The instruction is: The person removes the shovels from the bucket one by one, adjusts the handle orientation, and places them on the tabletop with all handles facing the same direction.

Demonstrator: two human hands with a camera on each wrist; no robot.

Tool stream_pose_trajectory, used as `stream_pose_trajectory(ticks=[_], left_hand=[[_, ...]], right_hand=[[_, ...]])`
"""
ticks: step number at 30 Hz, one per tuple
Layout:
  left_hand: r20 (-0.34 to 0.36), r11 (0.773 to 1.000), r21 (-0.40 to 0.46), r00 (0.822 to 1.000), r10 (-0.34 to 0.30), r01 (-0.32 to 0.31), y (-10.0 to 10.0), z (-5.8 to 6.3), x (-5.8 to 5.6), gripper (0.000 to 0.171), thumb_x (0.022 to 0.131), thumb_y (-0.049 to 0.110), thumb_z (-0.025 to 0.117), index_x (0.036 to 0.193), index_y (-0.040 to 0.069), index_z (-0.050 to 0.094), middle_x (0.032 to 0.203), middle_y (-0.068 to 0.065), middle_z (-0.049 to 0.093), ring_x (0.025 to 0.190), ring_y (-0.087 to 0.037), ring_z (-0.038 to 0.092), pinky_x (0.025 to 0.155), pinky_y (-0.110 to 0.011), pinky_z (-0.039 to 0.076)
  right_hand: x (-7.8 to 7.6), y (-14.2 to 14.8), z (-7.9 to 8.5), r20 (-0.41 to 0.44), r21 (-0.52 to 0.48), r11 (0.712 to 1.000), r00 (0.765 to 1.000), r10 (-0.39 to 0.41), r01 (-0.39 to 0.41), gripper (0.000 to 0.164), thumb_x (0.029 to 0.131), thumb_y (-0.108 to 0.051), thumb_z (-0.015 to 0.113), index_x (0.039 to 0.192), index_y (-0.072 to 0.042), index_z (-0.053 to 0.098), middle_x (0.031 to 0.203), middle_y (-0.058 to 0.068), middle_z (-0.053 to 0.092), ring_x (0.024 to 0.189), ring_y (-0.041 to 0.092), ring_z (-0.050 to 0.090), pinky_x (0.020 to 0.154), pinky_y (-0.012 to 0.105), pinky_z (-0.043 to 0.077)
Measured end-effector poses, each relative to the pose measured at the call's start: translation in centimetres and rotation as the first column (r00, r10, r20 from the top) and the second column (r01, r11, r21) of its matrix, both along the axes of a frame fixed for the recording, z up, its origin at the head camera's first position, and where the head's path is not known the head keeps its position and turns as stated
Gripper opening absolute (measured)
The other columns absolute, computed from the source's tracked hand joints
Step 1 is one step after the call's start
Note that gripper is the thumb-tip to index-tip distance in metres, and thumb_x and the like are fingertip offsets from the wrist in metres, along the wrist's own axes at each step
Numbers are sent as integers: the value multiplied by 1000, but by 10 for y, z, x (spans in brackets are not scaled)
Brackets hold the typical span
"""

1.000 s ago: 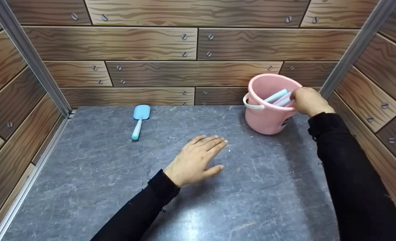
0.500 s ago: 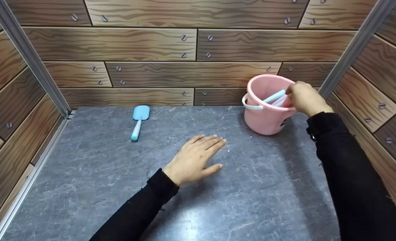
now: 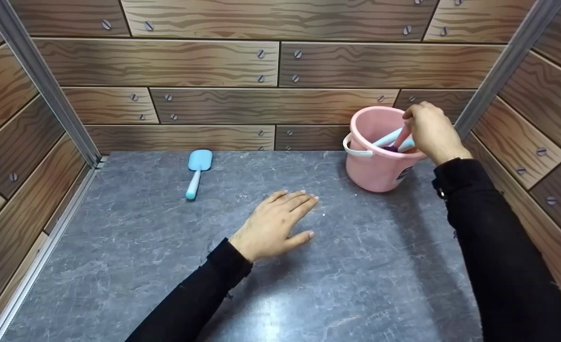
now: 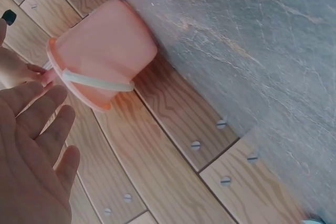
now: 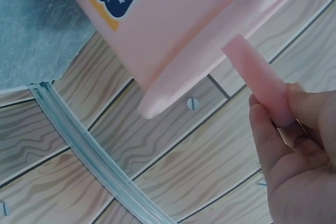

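Higher than half a second ago, the right hand [image 3: 432, 132] has risen at the pink bucket's rim, drawing a pink handle [image 3: 402, 137] up into view. Its thumb and fingers pinch that handle near the top end, while the lower end, dark purple where I can see it, is inside the bucket [image 3: 375, 172]. Beside it in the bucket lean pale blue sticks [image 3: 388, 137]; their lower ends are hidden from me. A white carrying handle [image 3: 360, 153] hangs down on the bucket's left side. Nearer the person than the bucket and to its left, the left hand [image 3: 275, 225] keeps its place, fingers straight and thumb held apart. Farther left of the bucket, a blue scoop [image 3: 200, 160] lies on the grey tabletop [image 3: 133, 266]. Behind the bucket stands a plank-patterned wall [image 3: 214, 61].
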State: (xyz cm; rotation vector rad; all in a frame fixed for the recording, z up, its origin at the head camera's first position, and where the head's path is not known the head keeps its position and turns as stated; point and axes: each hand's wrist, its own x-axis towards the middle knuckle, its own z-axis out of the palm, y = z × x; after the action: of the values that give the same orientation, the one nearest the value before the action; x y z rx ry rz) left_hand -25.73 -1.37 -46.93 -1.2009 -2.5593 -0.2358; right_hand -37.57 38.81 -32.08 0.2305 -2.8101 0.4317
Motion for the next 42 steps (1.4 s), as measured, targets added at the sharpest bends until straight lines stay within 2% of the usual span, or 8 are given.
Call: stream_pose_trajectory(ticks=[11,25,35,42], left_hand=[[18,1000,16,1000,5,-6,-2,1,-2,77,119,61,58,181,17,47,181,-3,59,171,-24,54,145,-52,40],[36,1000,30,999,9,-10,-4,0,-5,76,119,60,59,180,16,48,181,-3,59,170,-25,55,146,-52,40],[33,999,44,999,-2,1,-5,1,-6,77,118,59,61,180,15,48,180,-4,60,170,-25,55,144,-53,41],[52,999,46,999,6,-8,-5,2,-6,77,118,60,60,181,16,48,181,-4,59,172,-25,53,145,-53,40]], right_hand=[[7,-7,9,-83,5,1000,997,-3,3,28,118,-1,56,135,14,71,136,37,67,127,67,68,110,79,56],[12,-16,13,-154,-31,1000,988,-4,-1,24,117,-1,59,130,10,75,133,33,70,128,63,70,111,77,56],[16,-20,18,-251,-52,998,968,10,-24,19,116,0,63,126,9,76,128,31,71,123,61,71,109,75,57],[20,-25,21,-309,-60,997,951,20,-41,20,119,-2,62,128,8,76,134,29,73,131,59,72,113,75,57]])
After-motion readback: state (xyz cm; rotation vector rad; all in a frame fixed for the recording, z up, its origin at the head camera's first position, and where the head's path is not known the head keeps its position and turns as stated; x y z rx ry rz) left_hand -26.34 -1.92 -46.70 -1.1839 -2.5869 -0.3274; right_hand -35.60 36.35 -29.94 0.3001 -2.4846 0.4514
